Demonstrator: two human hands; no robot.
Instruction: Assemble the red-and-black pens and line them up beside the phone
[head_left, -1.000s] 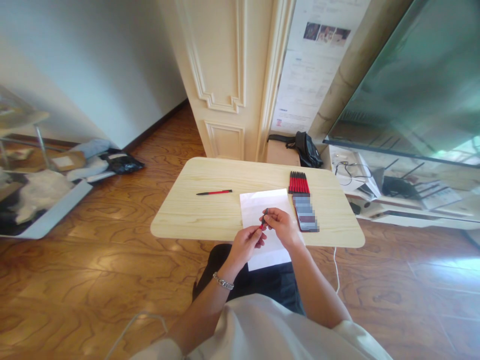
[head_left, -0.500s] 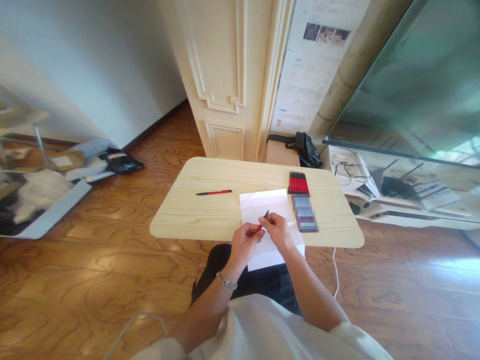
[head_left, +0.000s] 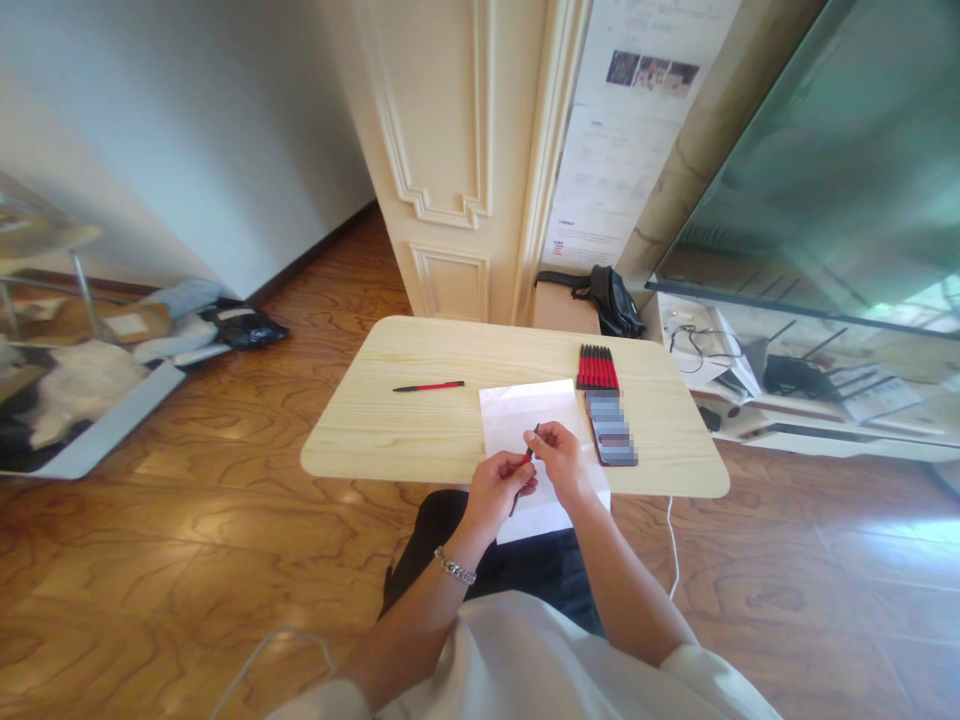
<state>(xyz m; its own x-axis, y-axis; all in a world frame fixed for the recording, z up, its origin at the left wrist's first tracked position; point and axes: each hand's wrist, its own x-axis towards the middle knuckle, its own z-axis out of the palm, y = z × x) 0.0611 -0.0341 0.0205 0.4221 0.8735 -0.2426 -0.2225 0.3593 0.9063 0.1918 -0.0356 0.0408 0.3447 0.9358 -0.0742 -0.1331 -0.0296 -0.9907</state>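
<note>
Both hands meet over a white sheet of paper (head_left: 525, 412) at the near edge of a small pale wooden table (head_left: 420, 420). My left hand (head_left: 496, 490) and my right hand (head_left: 556, 456) are both closed on one red and black pen (head_left: 528, 455), which slants between them, its dark tip up and away from me. A silver bracelet (head_left: 454, 567) is on my left wrist. A second red pen (head_left: 429, 386) lies alone on the table to the left. A row of several red pens (head_left: 598, 367) lies at the far right, beside a blurred phone-like object (head_left: 611, 428).
A black bag (head_left: 611, 297) rests on a stool behind the table. A low glass shelf with cables (head_left: 750, 370) stands to the right. Bags and clutter (head_left: 150, 330) lie on the wood floor at left. A white cable (head_left: 673, 540) hangs below the table.
The pen between my hands has turned from nearly upright to slanted, and more of its length shows below my left fingers. Both hands drew slightly closer to me.
</note>
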